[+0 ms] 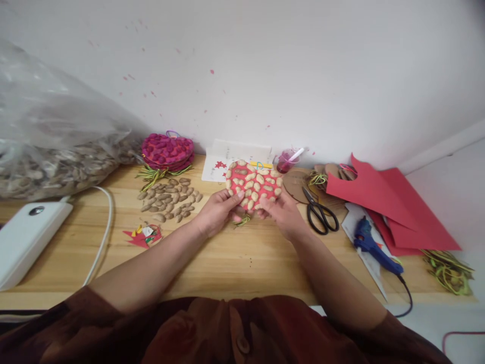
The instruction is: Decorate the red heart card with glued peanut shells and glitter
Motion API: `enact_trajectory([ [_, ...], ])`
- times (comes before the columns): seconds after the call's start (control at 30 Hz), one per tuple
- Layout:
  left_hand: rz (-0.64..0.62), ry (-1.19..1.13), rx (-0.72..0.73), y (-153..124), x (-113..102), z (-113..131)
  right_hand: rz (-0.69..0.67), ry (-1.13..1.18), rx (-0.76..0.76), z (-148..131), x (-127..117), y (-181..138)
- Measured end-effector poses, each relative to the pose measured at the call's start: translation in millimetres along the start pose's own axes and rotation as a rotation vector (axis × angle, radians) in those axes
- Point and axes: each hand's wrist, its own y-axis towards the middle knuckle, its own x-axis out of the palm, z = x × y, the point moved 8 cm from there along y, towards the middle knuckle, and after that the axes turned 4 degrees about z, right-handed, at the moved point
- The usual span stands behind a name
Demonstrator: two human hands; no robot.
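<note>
Between my two hands a round red disc covered with peanuts (254, 185) is held up, tilted toward me. My left hand (222, 210) grips its lower left edge, thumb on the front. At the lower right edge my right hand (281, 210) grips it the same way. A small loop of blue cord (259, 166) shows at the disc's top, and green-yellow strands (242, 220) hang below it. Loose peanuts (170, 198) lie spread on the table to the left. Black scissors (321, 215) rest just right of my right hand.
A stack of pink-purple peanut discs (167, 151) stands at the back left beside a large clear bag of peanuts (64, 167). A white power bank (32, 242) lies left. On the right are a blue glue gun (373, 245), red paper sheets (401, 212) and a cup of dark pink liquid (286, 163).
</note>
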Motion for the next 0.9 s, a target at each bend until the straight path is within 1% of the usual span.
enact_trajectory([
  [0.13, 0.013, -0.086, -0.063, -2, 0, -3, -0.044, -0.022, -0.049, -9, 7, -3],
  [0.27, -0.060, -0.080, -0.075, -5, 8, -5, -0.027, -0.046, -0.041, -7, 5, -4],
  [0.33, -0.076, -0.045, -0.068, -6, 10, -5, -0.031, -0.038, -0.011, -3, 4, -3],
  [0.43, -0.049, -0.034, -0.036, -4, 7, -5, -0.058, -0.012, 0.030, 3, 3, -1],
  [0.5, -0.037, -0.034, -0.021, -3, 5, -5, -0.061, 0.002, 0.028, 3, 1, 0],
  [0.73, -0.082, 0.094, 0.007, -2, 4, -9, -0.003, -0.059, -0.001, 6, -5, 4],
  [0.83, -0.038, 0.081, 0.008, 0, 1, -9, 0.020, -0.120, -0.019, 2, -10, 6],
  [0.9, 0.001, 0.033, -0.003, 2, -2, -8, 0.095, -0.170, -0.064, -9, -24, 9],
])
